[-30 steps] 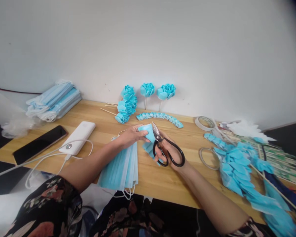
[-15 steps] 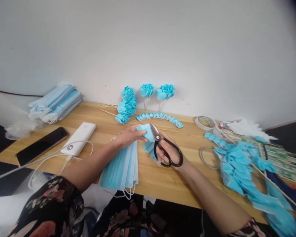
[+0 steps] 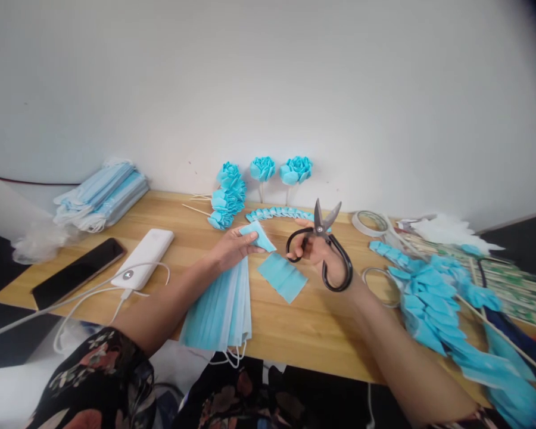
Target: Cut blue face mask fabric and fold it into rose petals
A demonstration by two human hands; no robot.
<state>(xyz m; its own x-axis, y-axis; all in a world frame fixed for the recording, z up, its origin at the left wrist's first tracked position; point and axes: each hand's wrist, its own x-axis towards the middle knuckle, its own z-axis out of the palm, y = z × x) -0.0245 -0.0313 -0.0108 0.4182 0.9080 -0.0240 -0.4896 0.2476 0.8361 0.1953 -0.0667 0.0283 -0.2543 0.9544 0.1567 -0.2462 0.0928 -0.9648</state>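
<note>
Between the thumb and fingers of my left hand (image 3: pixel 233 247) is a small folded piece of blue mask fabric (image 3: pixel 262 238), its right edge cut in a curve. My right hand (image 3: pixel 324 253) has its fingers through the black handles of a pair of scissors (image 3: pixel 324 226); the blades point up and are apart, away from the fabric. A creased blue fabric rectangle (image 3: pixel 283 277) lies on the table below, between my hands. Under my left forearm lie several blue face masks (image 3: pixel 218 304) with white ear loops.
Blue fabric roses (image 3: pixel 228 193) and a pleated blue strip (image 3: pixel 279 211) are at the back of the wooden table (image 3: pixel 272 333). Left are stacked masks (image 3: pixel 102 190), a phone (image 3: pixel 78 271) and a cabled power bank (image 3: pixel 145 256). Right are tape (image 3: pixel 370 223) and a blue fabric garland (image 3: pixel 429 304).
My right hand has drawn the scissors right and up, away from the fabric, and the blades now stand apart. The rectangle on the table is uncovered. My left hand has tilted its piece slightly.
</note>
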